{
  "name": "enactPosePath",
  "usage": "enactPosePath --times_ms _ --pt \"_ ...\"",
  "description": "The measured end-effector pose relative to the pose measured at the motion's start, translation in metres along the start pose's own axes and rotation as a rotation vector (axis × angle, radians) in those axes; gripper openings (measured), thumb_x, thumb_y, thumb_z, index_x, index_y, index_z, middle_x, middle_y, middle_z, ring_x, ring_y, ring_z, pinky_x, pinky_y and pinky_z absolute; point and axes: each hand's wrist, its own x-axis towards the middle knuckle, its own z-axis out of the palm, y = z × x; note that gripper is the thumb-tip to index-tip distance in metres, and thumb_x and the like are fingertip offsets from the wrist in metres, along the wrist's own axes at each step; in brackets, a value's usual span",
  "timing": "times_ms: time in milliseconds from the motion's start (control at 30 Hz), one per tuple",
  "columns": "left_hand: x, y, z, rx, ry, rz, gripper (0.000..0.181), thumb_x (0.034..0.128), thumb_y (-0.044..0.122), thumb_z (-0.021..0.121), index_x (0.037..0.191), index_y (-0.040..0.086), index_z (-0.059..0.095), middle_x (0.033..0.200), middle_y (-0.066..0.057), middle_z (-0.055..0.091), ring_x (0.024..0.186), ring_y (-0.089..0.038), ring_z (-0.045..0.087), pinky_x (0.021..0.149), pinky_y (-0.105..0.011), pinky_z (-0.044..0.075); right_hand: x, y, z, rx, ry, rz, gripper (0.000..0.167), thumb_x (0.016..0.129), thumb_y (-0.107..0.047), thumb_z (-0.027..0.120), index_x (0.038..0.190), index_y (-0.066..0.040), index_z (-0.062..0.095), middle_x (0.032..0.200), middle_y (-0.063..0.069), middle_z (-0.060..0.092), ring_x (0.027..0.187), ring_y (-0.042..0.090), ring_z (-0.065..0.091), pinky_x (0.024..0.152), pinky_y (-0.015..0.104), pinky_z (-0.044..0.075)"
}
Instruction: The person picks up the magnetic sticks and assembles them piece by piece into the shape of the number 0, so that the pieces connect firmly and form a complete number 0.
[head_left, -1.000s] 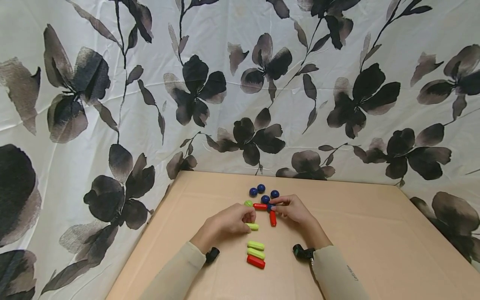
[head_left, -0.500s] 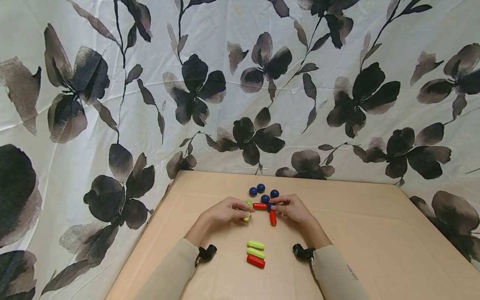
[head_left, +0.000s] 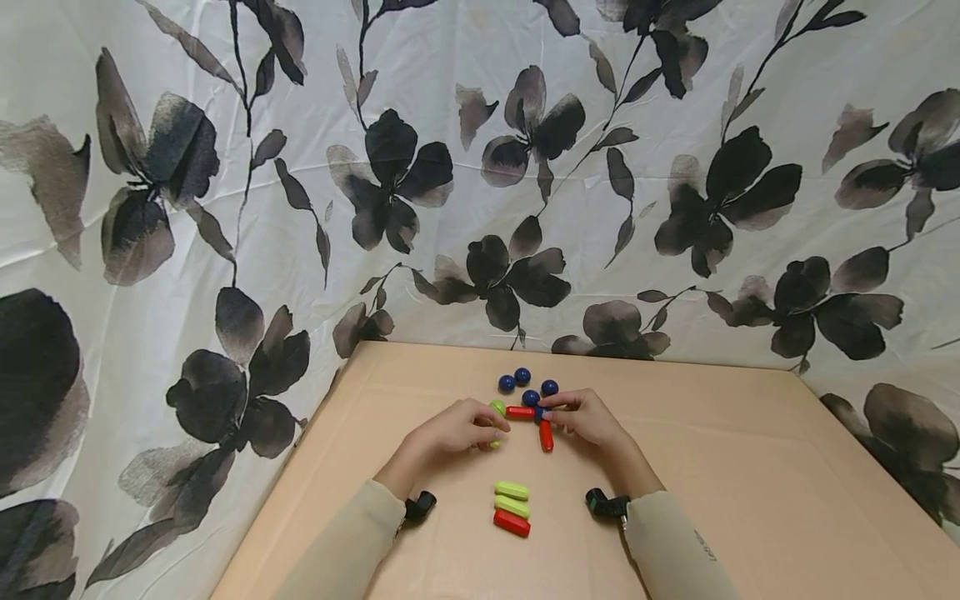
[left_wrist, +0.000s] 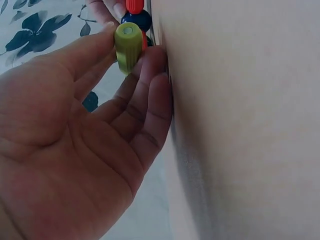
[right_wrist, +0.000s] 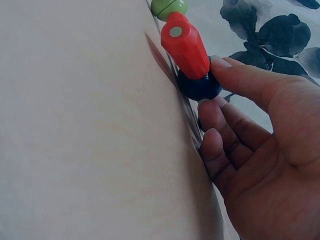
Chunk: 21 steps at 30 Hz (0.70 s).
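Note:
Between thumb and fingers the left hand (head_left: 456, 427) pinches a yellow-green rod (left_wrist: 128, 44), its near end facing the left wrist view. Just beyond that rod is a green ball (head_left: 498, 407), beside one end of a red rod (head_left: 520, 412). The right hand (head_left: 592, 419) pinches a dark blue ball (right_wrist: 199, 86) at the other end of this red rod. A second red rod (head_left: 546, 436) runs from the blue ball toward the person. Whether the yellow-green rod touches the green ball is hidden by the left fingers.
Several loose blue balls (head_left: 522, 376) lie behind the hands on the tan table (head_left: 720, 467). Nearer the person, two yellow-green rods (head_left: 512, 490) and a red rod (head_left: 512, 523) lie side by side. A floral cloth (head_left: 585, 208) hangs behind the table.
The left hand has carried the yellow-green rod away from the person, up to the green ball, and its fingers have shifted slightly around it. The right hand has stayed in place.

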Motion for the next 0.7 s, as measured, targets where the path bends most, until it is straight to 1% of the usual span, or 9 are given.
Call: enactPosePath --times_ms 133,333,567,700 --pt "-0.0007 0.0027 0.0011 0.03 0.011 -0.015 0.023 0.1035 0.023 0.065 0.119 0.01 0.077 0.092 -0.006 0.074 0.078 -0.019 0.065 0.067 -0.025 0.05 0.0009 0.0017 0.0 0.012 -0.007 -0.006 0.026 0.094 -0.009 0.076 0.118 0.0 0.077 0.093 0.029 0.069 0.063 0.02 0.052 0.055 0.025 0.047" --pt "0.0 0.0044 0.0026 0.057 0.03 -0.006 0.025 0.1032 0.026 0.066 0.118 0.009 0.077 0.084 -0.006 0.073 0.072 -0.017 0.064 0.062 -0.022 0.047 0.0022 0.0033 -0.0005 0.006 -0.006 -0.001 0.025 0.094 -0.006 0.076 0.118 0.001 0.076 0.092 0.03 0.069 0.063 0.02 0.052 0.055 0.024 0.047" --pt "-0.001 0.0042 0.0014 0.084 0.034 -0.001 0.027 0.1035 0.025 0.066 0.122 0.009 0.076 0.076 -0.007 0.069 0.063 -0.011 0.057 0.057 -0.021 0.041 0.0034 0.005 -0.0004 0.003 -0.01 -0.002 0.025 0.096 -0.004 0.073 0.119 0.003 0.075 0.092 0.027 0.067 0.064 0.031 0.051 0.054 0.027 0.046" --pt "-0.0019 0.0042 0.0006 0.123 0.045 0.009 0.028 0.1028 0.025 0.067 0.126 0.011 0.076 0.075 -0.007 0.068 0.061 -0.008 0.053 0.057 -0.02 0.039 0.003 0.0051 -0.0006 -0.004 -0.012 -0.008 0.026 0.095 -0.006 0.074 0.119 0.002 0.075 0.09 0.024 0.068 0.063 0.029 0.051 0.054 0.027 0.046"
